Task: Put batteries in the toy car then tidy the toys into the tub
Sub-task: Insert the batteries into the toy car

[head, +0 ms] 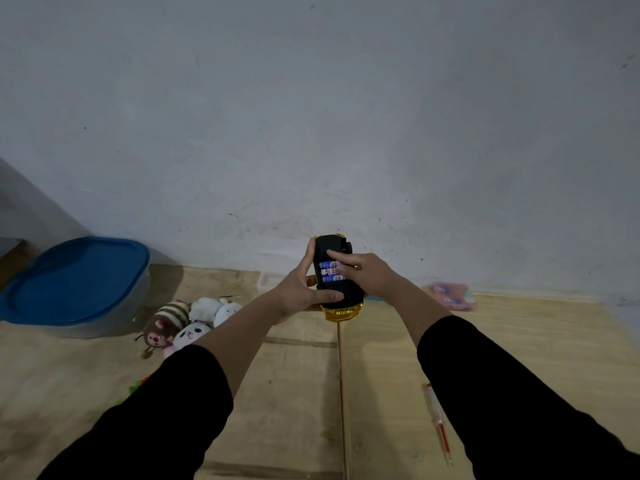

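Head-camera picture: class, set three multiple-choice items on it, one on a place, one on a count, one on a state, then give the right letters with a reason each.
1. Where do the plush toys lie?
A. on the floor beside the tub
B. inside the tub
C. on the tub's lid

2. How many batteries show in the toy car?
A. one
B. three
C. six

3. How is the tub's blue lid?
A. leaning on the wall
B. lying on the floor
C. on the tub

Answers: 1 A, the plush toys sit on the wooden floor to the right of the tub. 2 B, three blue-labelled cells lie side by side in the open compartment of the upturned car, which the left hand grips while the right hand presses fingers on them. 3 C, the lid covers the tub's top.
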The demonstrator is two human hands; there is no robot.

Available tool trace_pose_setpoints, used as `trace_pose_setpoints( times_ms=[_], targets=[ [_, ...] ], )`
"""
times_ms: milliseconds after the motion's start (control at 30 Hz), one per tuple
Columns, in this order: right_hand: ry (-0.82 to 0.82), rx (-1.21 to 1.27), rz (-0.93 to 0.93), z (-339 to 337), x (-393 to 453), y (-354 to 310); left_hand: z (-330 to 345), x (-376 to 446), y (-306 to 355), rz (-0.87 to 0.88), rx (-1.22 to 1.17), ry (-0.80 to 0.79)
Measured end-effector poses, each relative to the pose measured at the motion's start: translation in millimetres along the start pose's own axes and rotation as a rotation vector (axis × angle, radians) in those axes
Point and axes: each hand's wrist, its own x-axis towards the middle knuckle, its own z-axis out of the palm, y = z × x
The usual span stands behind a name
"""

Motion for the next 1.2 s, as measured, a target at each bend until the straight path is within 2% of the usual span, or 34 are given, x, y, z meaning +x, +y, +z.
trace_pose_setpoints(
  times_ms=[167, 367, 600, 767, 867, 1200],
  targets=[
    [-0.002, -0.178, -0.027, 6.5, 2.5, 4.6, 0.0, 0.0, -0.3, -0.007, -0.001, -0.023],
    [-0.013, -0.056, -0.029, 12.2, -6.1, 10.0, -2.5, 1.3, 5.7, -0.025, 0.093, 0.078],
    [0.039, -0.039, -0.005, 15.9, -19.5, 11.3, 2.3, -2.6, 1.4, 0.006, 0.18, 0.047],
    [0.111, -0.07, 0.016, 19.8, -28.5, 15.8, 4.8, -9.7, -2.4, -0.062, 0.114, -0.045],
    [0.159, -0.051, 0.055, 23.0, -33.4, 21.1, 7.7, -14.7, -5.8, -0.076, 0.187, -0.14],
    [0.128, -0.063, 0.062, 23.0, -60.0, 35.0, 23.1, -20.0, -19.8, -0.01, 0.226, -0.262]
  ],
)
